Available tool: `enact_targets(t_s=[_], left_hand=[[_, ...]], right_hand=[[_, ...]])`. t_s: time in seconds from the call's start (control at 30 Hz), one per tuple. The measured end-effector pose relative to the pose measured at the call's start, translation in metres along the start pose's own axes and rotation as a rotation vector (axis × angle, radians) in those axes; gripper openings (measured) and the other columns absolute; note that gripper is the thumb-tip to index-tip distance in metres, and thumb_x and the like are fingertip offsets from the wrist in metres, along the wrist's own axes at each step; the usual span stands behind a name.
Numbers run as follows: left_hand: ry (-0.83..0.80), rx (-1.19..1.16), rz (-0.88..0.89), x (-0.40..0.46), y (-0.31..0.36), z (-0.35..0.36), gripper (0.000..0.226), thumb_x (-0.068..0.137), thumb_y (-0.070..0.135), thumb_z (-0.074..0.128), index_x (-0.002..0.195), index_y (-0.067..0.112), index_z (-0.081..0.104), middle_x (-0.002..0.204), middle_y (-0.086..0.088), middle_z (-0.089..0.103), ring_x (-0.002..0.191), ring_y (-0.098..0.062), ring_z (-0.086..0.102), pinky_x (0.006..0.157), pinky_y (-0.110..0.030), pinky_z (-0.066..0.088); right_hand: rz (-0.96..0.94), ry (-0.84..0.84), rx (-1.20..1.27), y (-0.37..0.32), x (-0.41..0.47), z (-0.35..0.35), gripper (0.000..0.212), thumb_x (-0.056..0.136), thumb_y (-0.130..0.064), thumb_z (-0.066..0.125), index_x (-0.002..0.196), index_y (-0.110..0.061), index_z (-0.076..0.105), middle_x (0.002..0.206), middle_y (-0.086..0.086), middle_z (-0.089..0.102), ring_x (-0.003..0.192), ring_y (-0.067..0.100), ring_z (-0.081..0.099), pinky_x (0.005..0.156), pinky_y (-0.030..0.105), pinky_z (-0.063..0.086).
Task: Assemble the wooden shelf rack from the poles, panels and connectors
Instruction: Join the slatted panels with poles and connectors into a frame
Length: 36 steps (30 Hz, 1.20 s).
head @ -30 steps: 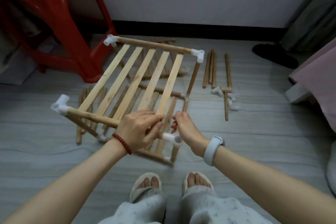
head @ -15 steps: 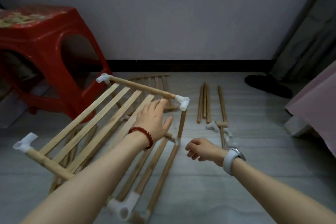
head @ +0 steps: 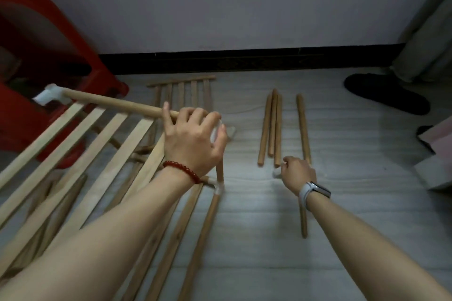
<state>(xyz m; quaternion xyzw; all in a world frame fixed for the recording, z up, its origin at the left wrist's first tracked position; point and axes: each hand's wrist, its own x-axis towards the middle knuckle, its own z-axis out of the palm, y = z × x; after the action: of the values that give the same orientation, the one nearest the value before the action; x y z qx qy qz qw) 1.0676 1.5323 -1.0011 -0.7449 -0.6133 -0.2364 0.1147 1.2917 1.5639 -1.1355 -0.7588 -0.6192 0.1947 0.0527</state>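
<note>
The half-built rack (head: 80, 154) of slat panels, round poles and white plastic connectors stands at the left. My left hand (head: 193, 142) grips its far right top corner, fingers curled over the white connector there. The top pole (head: 115, 102) runs left from that hand to another white connector (head: 50, 94). My right hand (head: 297, 173) is down on the floor at the near ends of the loose poles (head: 271, 127), fingers curled on a small white connector (head: 277, 172). A spare slat panel (head: 183, 93) lies flat near the wall.
A red plastic stool (head: 36, 68) stands behind the rack at the left. A dark slipper (head: 386, 95) lies at the far right by a curtain (head: 430, 32). A pink and white object (head: 437, 154) sits at the right edge. The wall's black skirting (head: 244, 61) runs across.
The view has moved closer and lower. My left hand has moved from the slats onto the rack's far corner connector. My right hand has reached forward to the loose poles and closed on a white connector.
</note>
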Motion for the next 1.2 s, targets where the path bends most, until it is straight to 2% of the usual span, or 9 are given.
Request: enact_targets(t_s=[0.2, 0.47, 0.63, 0.77, 0.87, 0.9, 0.97, 1.03, 1.2], left_hand=[[0.069, 0.026, 0.014, 0.013, -0.011, 0.018, 0.033, 0.085, 0.033, 0.044, 0.088, 0.012, 0.069, 0.08, -0.004, 0.066, 0.087, -0.03, 0.062, 0.103, -0.063, 0.027], [0.038, 0.039, -0.009, 0.007, -0.017, 0.018, 0.033, 0.084, 0.034, 0.047, 0.091, 0.011, 0.069, 0.083, -0.004, 0.067, 0.089, -0.028, 0.062, 0.103, -0.064, 0.027], [0.003, 0.034, -0.013, 0.006, -0.014, 0.015, 0.036, 0.084, 0.036, 0.045, 0.093, 0.01, 0.069, 0.086, -0.005, 0.067, 0.091, -0.029, 0.062, 0.102, -0.065, 0.028], [0.023, 0.052, -0.013, 0.011, -0.013, 0.014, 0.034, 0.084, 0.034, 0.047, 0.091, 0.009, 0.069, 0.085, -0.005, 0.067, 0.089, -0.029, 0.063, 0.102, -0.064, 0.029], [0.033, 0.051, -0.002, 0.01, -0.013, 0.016, 0.033, 0.084, 0.034, 0.048, 0.091, 0.009, 0.069, 0.084, -0.006, 0.067, 0.088, -0.03, 0.063, 0.102, -0.064, 0.029], [0.032, 0.051, 0.001, 0.01, -0.013, 0.016, 0.033, 0.085, 0.034, 0.048, 0.091, 0.009, 0.069, 0.084, -0.006, 0.067, 0.088, -0.03, 0.063, 0.102, -0.063, 0.029], [0.032, 0.049, -0.001, 0.011, -0.013, 0.017, 0.032, 0.085, 0.034, 0.048, 0.091, 0.01, 0.069, 0.084, -0.006, 0.067, 0.088, -0.03, 0.063, 0.102, -0.063, 0.03], [0.028, 0.048, -0.002, 0.011, -0.013, 0.017, 0.032, 0.086, 0.034, 0.048, 0.091, 0.01, 0.068, 0.084, -0.007, 0.067, 0.088, -0.03, 0.063, 0.102, -0.063, 0.029], [-0.014, 0.029, -0.002, 0.008, -0.012, 0.017, 0.034, 0.084, 0.034, 0.048, 0.095, 0.009, 0.068, 0.089, -0.007, 0.067, 0.093, -0.029, 0.062, 0.105, -0.062, 0.026]], right_hand=[[0.048, -0.209, -0.221, -0.006, 0.06, 0.048, 0.042, 0.098, -0.036, 0.033, 0.137, -0.021, 0.034, 0.137, 0.014, 0.041, 0.128, 0.031, 0.033, 0.101, 0.048, 0.026], [0.021, -0.082, -0.288, -0.019, 0.058, 0.067, 0.036, 0.089, -0.01, 0.039, 0.125, -0.013, 0.044, 0.12, 0.015, 0.055, 0.115, 0.032, 0.045, 0.096, 0.046, 0.028], [-0.042, -0.127, -0.358, -0.022, 0.047, 0.063, 0.037, 0.095, -0.029, 0.043, 0.13, -0.017, 0.041, 0.129, 0.009, 0.05, 0.121, 0.027, 0.041, 0.098, 0.047, 0.029], [-0.329, -0.023, -0.496, -0.027, 0.02, 0.069, 0.025, 0.088, -0.016, 0.049, 0.109, -0.009, 0.06, 0.11, 0.008, 0.063, 0.105, 0.022, 0.053, 0.095, 0.041, 0.034], [-0.57, 0.077, -0.437, -0.023, -0.009, 0.075, 0.032, 0.05, -0.035, 0.087, 0.05, -0.012, 0.064, 0.051, 0.006, 0.061, 0.054, 0.02, 0.06, 0.059, 0.03, 0.048], [-0.575, 0.071, -0.378, -0.022, -0.017, 0.076, 0.038, 0.044, -0.037, 0.09, 0.045, -0.012, 0.061, 0.045, 0.004, 0.057, 0.046, 0.021, 0.057, 0.051, 0.027, 0.047], [-0.488, 0.005, -0.302, -0.019, -0.022, 0.076, 0.035, 0.066, -0.04, 0.08, 0.071, -0.009, 0.065, 0.066, 0.007, 0.064, 0.057, 0.024, 0.063, 0.049, 0.026, 0.045], [-0.263, -0.081, -0.273, -0.02, -0.017, 0.083, 0.037, 0.091, -0.042, 0.051, 0.107, -0.009, 0.049, 0.104, 0.009, 0.06, 0.091, 0.027, 0.063, 0.062, 0.031, 0.046], [0.093, -0.056, 0.012, -0.032, -0.025, 0.092, 0.031, 0.093, -0.004, 0.038, 0.123, 0.0, 0.033, 0.126, 0.018, 0.04, 0.105, 0.034, 0.054, 0.076, 0.038, 0.047]])
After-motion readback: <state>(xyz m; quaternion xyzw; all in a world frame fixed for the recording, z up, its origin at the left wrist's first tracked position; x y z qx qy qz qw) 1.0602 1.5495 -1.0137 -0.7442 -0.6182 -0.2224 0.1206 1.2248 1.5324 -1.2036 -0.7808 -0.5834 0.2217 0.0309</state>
